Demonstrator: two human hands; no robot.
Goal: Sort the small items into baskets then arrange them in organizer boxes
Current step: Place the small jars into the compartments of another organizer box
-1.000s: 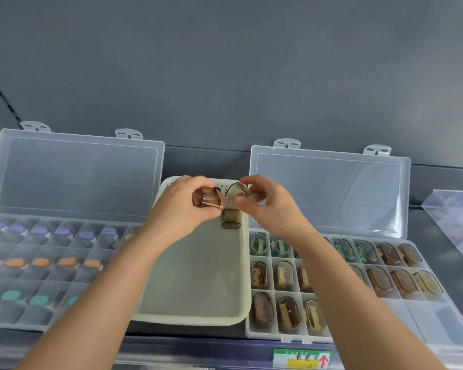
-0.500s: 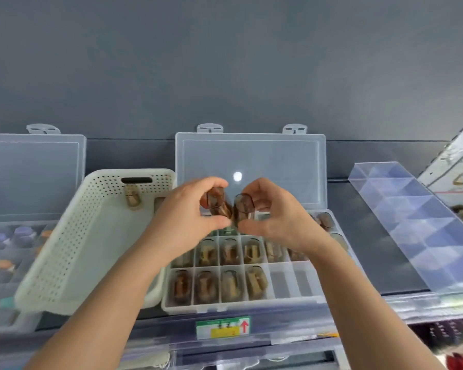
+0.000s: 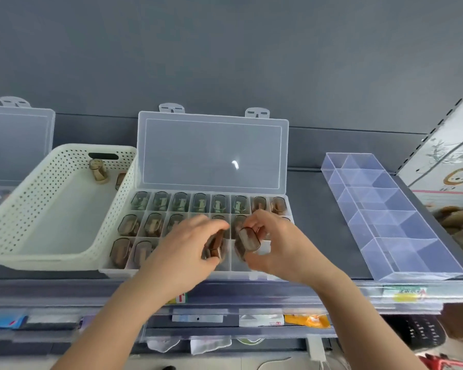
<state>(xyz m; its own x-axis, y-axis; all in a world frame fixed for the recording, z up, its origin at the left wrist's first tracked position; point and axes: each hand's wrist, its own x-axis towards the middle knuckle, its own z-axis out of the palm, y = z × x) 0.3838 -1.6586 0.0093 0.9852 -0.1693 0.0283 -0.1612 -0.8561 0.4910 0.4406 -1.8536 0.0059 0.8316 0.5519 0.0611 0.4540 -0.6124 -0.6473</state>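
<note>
Two small brown translucent pieces are held, one per hand. The left piece is pinched between thumb and fingers of the left hand. The right piece, a rounded shell, is pinched in the fingertips of the right hand. Both grips are closed on their pieces. The pieces are kept side by side, near each other, with a narrow gap seen between them.

Both are held over the front row of the box, right of its middle. Contact with the box cannot be told.

The box is open, and its lid is stood upright at the back.
- Back row: eight cells, all filled. Six at left look greenish, two at right brown.
- Middle row: three left cells are filled with brown pieces. The rest is partly hidden by the hands.
- Front row: two left cells are filled. The cells under the hands are hidden.

A white perforated basket is set just left of the box, touching it. One brown piece is stood near the basket's back wall. A second is half hidden by its right wall.

A clear divided tray is laid on the dark shelf, right of the box and apart from it. Another lid is seen at far left, behind the basket.
</note>
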